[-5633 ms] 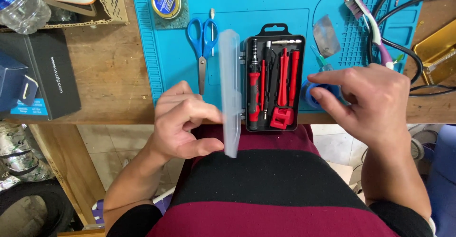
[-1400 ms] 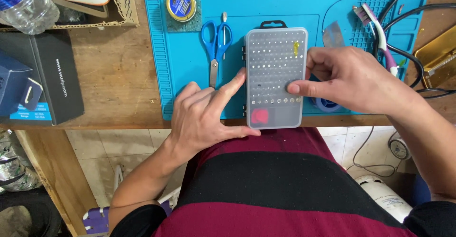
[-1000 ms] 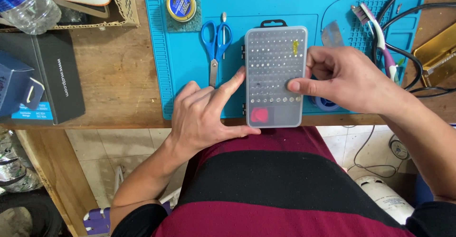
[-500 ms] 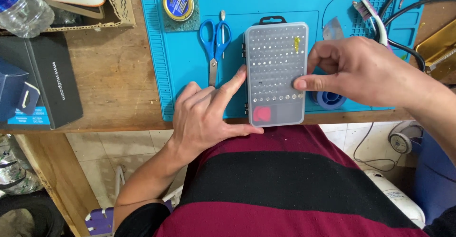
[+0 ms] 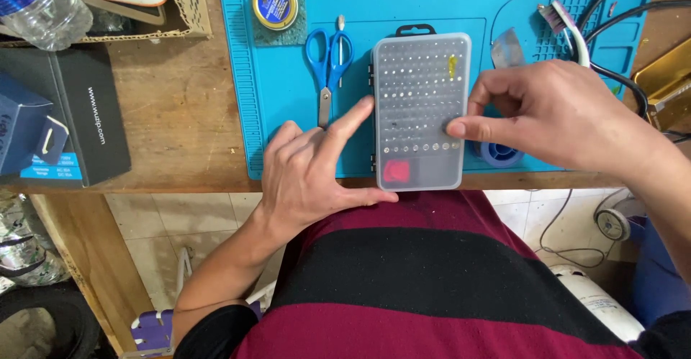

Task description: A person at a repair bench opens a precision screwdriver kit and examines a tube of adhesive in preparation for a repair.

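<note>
A screwdriver bit case [image 5: 419, 107] with a frosted clear lid lies shut on the blue work mat [image 5: 288, 114], its near end reaching the table's front edge. My left hand [image 5: 313, 172] rests open against the case's left side, forefinger along the left edge and thumb at the near left corner. My right hand [image 5: 554, 118] is at the case's right edge, thumb and fingertips pressing on the lid there.
Blue-handled scissors [image 5: 328, 60] lie on the mat left of the case, a round tin [image 5: 275, 3] beyond them. A brush [image 5: 565, 24] and black cables [image 5: 626, 14] are at the right. Dark boxes [image 5: 68, 114] and a plastic bottle [image 5: 39, 6] stand at the left.
The case's lid, standing open 5.6 s ago, is now shut. Since then both hands have stayed on the case's sides, the right hand shifting slightly along the right edge.
</note>
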